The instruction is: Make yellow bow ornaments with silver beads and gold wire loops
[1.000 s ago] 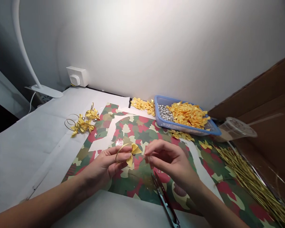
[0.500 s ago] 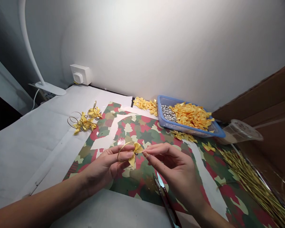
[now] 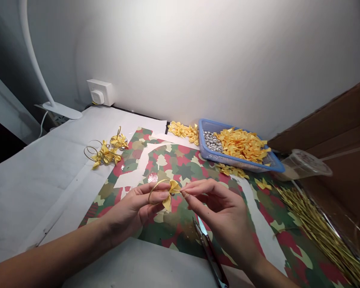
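Between the thumb and fingers of my left hand (image 3: 144,202) is a yellow ribbon bow (image 3: 167,202) with a gold ring loop (image 3: 152,191) curving back over the fingers. A small silver bell (image 3: 173,194) shows at the middle of the bow. My right hand (image 3: 217,204) is closed in a pinch on the end of a thin gold wire (image 3: 177,190) that runs out from the bow. Just below my right hand lie scissors (image 3: 209,250) with dark handles, their blades slightly apart. The fingertips hide part of the ring and the wire's end.
A blue basket (image 3: 240,163) holds silver bells and yellow bows. More bows (image 3: 183,132) lie beside it. Finished-looking ringed bows (image 3: 106,154) sit at left. Gold wire stems (image 3: 321,232), a clear plastic cup (image 3: 307,164) and a camouflage-patterned sheet (image 3: 183,172) are at right and centre.
Both hands hold nearly the same pose on the bow and wire. The whole view has shifted very slightly; nothing was taken up or let go.
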Tool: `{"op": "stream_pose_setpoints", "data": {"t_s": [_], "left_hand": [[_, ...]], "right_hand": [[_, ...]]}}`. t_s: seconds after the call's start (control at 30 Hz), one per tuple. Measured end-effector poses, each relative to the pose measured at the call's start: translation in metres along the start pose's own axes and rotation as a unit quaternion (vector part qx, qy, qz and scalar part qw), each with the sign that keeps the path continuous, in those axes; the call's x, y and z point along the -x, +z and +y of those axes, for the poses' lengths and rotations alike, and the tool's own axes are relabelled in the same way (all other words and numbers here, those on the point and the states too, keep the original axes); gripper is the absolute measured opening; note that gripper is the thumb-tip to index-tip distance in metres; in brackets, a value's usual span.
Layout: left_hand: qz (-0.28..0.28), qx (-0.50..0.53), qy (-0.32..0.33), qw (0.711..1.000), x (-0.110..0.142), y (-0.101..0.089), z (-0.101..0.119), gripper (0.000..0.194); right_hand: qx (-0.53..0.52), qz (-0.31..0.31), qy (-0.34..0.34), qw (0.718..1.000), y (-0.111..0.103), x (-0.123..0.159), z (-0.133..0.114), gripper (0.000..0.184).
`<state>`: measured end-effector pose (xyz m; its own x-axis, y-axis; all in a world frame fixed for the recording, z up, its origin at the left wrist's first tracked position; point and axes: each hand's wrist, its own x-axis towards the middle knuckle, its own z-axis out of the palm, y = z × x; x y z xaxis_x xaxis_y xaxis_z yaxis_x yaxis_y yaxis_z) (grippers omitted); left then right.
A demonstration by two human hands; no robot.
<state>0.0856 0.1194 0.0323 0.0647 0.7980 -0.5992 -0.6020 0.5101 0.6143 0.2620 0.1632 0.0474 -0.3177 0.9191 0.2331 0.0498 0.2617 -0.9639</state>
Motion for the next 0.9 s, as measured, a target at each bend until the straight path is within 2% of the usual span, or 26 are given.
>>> {"op": "stream_pose_setpoints", "data": {"t_s": [0.33,0.9], "left_hand": [[-0.007,0.015,-0.014,1.0,0.0009,0.0046,0.0,0.032],[-0.011,-0.007,0.001,1.0,0.0036,0.0062,-0.0001,0.032]], "right_hand": [[-0.007,-0.007,0.008,1.0,0.001,-0.0014,-0.0014,0.01],[0.006,-0.005,-0.019,1.0,-0.0041,0.0006,-0.0034,0.011]]}}
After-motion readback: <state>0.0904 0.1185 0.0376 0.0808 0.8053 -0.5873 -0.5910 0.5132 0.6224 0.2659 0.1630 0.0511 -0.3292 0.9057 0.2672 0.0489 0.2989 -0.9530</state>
